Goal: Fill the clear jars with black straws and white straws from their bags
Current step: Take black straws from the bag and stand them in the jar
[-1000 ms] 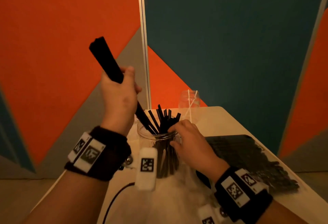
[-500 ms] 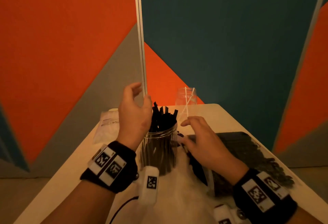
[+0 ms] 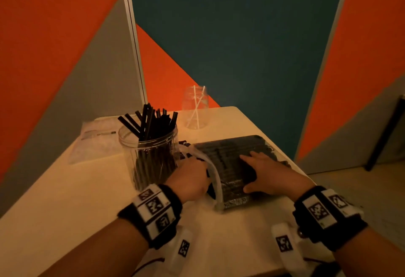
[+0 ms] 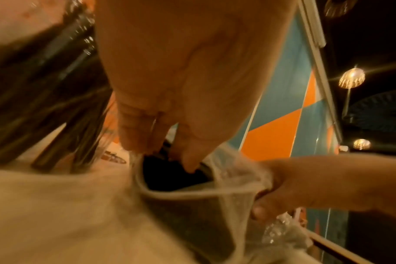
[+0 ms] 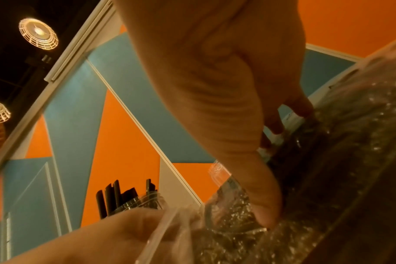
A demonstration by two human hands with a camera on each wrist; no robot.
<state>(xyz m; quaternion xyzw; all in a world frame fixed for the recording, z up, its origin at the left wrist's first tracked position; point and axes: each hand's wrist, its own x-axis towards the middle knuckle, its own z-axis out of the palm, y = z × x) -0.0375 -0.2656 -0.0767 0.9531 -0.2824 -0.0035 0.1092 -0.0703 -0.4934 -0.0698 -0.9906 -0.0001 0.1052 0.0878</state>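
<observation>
A large clear jar stands mid-table, packed with black straws. Behind it, a small clear jar holds two white straws. To the right lies the plastic bag of black straws, its mouth facing me. My left hand reaches into that mouth, and the thumb touches the straws inside. My right hand lies on top of the bag, its thumb clamped against the near side. The fingers press on the top.
A flat clear bag, pale inside, lies at the table's back left. The table is small and pale; its right edge runs just past the black-straw bag. Orange, grey and teal wall panels stand close behind.
My left hand let a bundle of black straws into the large jar, then dropped to the bag's mouth. My right hand left the jar and settled on the bag.
</observation>
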